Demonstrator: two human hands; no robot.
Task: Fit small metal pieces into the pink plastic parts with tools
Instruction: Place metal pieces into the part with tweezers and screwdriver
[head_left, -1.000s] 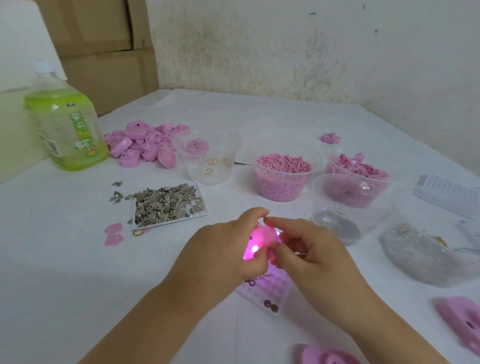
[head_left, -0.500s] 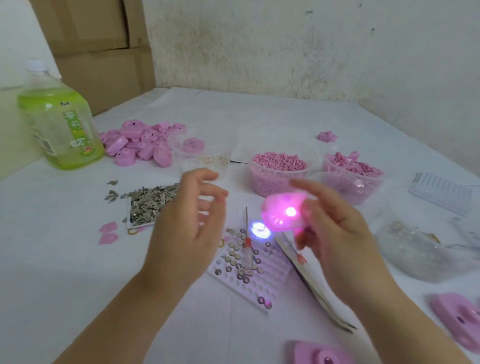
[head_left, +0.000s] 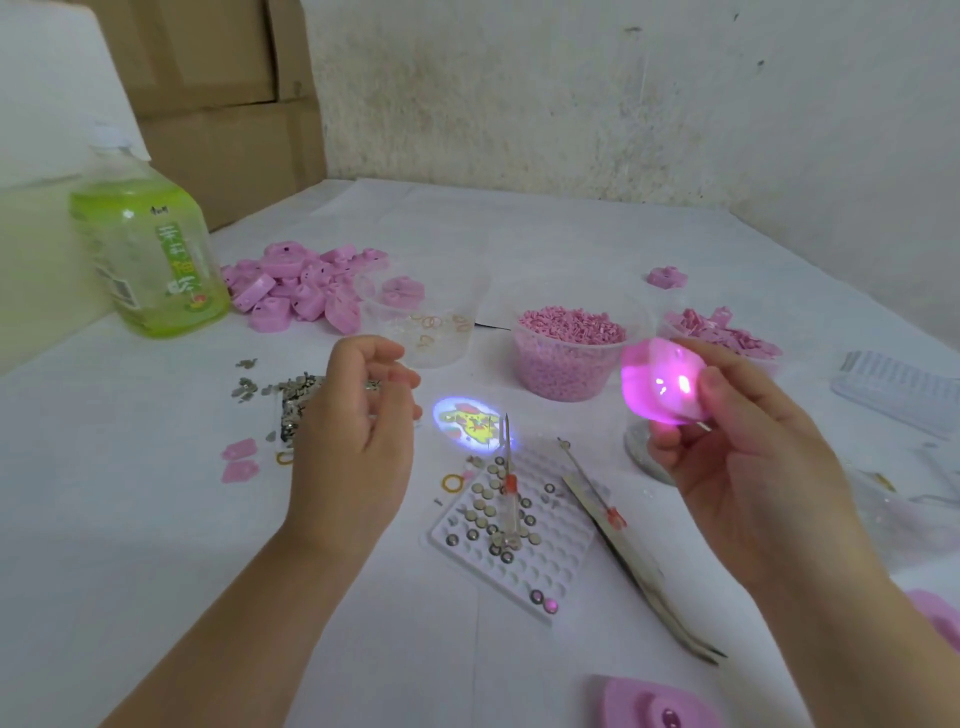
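Right hand is raised over the right half of the worktop, thumb and curled fingers grasping a lit pink plastic part that glows from inside. Part is off the surface, in front of the tub of pink pellets. A round light spot with a cartoon picture lies on the worktop near the middle.

Left hand hovers left of centre, fingers loosely curled and relaxed. Cannot tell if anything tiny sits at the fingertips. It partly hides a flat tray of loose metal bits.

Between the hands, toward the front edge: white dimpled tray with small round metal pieces in some dimples. A screwdriver with a clear handle and red collar lies across it. Just right of the tray lie a thin pick and tweezers, side by side.

Back left corner: green bottle, with a pile of pink parts beside it. Clear cup with rings in it sits mid-back. Second tub of pink pieces sits behind the right hand. 1 pink shell at the front edge, 1 more pink piece cut off at the right edge. 2 flat pink bits lie left of the left hand. Yellow ring just beside the dimpled tray.
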